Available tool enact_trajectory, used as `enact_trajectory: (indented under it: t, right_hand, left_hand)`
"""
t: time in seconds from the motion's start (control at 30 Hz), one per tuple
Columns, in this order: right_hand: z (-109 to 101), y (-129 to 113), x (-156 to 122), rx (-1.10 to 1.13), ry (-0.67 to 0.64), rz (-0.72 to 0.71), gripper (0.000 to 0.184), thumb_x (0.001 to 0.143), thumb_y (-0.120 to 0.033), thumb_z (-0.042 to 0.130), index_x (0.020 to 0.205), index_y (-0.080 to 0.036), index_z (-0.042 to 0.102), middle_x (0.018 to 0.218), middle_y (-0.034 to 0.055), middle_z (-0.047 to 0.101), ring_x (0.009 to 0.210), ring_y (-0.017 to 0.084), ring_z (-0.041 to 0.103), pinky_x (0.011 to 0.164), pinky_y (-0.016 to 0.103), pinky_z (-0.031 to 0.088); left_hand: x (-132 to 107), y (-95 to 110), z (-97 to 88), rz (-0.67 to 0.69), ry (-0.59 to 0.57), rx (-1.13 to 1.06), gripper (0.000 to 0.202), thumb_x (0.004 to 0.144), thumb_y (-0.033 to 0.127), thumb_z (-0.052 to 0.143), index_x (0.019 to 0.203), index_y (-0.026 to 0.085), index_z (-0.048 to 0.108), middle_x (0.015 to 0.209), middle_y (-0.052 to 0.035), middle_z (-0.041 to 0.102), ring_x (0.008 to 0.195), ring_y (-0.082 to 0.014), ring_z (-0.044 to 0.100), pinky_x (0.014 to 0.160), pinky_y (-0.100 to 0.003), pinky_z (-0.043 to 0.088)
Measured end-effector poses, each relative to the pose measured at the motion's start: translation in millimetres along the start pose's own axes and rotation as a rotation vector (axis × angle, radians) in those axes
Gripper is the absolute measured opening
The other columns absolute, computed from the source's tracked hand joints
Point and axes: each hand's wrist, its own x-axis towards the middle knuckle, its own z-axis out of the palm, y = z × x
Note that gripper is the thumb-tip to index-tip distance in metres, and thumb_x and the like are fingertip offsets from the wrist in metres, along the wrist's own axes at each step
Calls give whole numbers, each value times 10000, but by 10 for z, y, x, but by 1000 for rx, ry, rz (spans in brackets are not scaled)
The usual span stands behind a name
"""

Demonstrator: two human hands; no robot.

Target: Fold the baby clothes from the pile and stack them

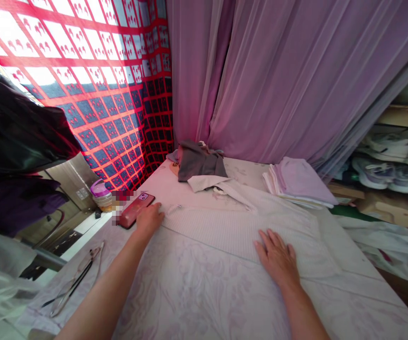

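A white waffle-knit garment [232, 231] lies spread flat on a bed with a pale floral sheet [196, 302]. My left hand [149, 219] rests at the garment's upper left edge, its fingertips close to a phone in a red case [135, 210]. My right hand [277, 257] lies palm down on the garment's lower right part, fingers spread. Neither hand holds anything. A white collar-like part [207, 182] of fabric sits beyond the knit area, below a crumpled grey cloth [200, 161]. Folded lilac clothes [298, 182] are stacked to the far right.
Eyeglasses [76, 278] lie on the sheet left of my left arm. A lilac-capped bottle [101, 195] stands beyond the bed's left edge. Dark clothes [12, 127] hang at left, sheer purple curtains [278, 80] rise behind the bed, and shoes [384, 172] sit on shelving at right.
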Motion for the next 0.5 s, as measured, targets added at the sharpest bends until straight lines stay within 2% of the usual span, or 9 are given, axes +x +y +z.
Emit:
enact_trajectory:
  t: [0.1,0.2,0.3,0.37,0.43,0.5]
  right_hand:
    - [-14,-2,3,11,-10,5,545,922,-450,236,1368,-240,468,1475,76,386,1355,235,320,1075,508,242]
    - [-33,-7,3,20,-23,8,543,923,-449,239,1374,-243,459,1475,71,386,1359,234,315,1077,510,237]
    - [-58,-18,-5,14,-22,14,540,926,-450,245,1373,-239,463,1474,70,388,1358,231,317,1077,504,238]
    - [-70,-27,-13,15,-9,16,536,926,-454,253,1366,-239,472,1472,68,391,1355,228,321,1077,494,239]
    - [-71,-32,-19,23,1,12,530,926,-452,265,1359,-236,482,1470,69,395,1351,228,324,1076,489,241]
    - [-57,-27,-21,35,8,6,519,925,-441,277,1348,-233,493,1462,71,407,1349,229,326,1073,491,244]
  left_hand:
    - [18,190,-12,3,90,-108,436,821,217,467,1252,193,526,1143,-92,657,1057,-227,609,883,-338,460]
    - [-139,629,97,134,236,-381,423,812,177,456,1229,198,528,1121,-72,638,1035,-187,603,899,-313,470]
    - [-512,1228,289,456,99,-606,455,797,155,471,1244,214,526,1157,-80,613,1019,-170,606,891,-293,495]
    - [-778,1545,403,716,-23,-682,438,814,213,513,1252,225,536,1251,-89,580,1124,-180,566,962,-282,467]
    - [-941,1694,471,800,-87,-662,380,858,242,481,1231,245,560,1162,-62,647,1068,-158,601,949,-258,476]
    - [-949,1660,490,773,-95,-577,362,881,244,443,1219,237,572,1105,-59,680,1037,-164,617,948,-280,481]
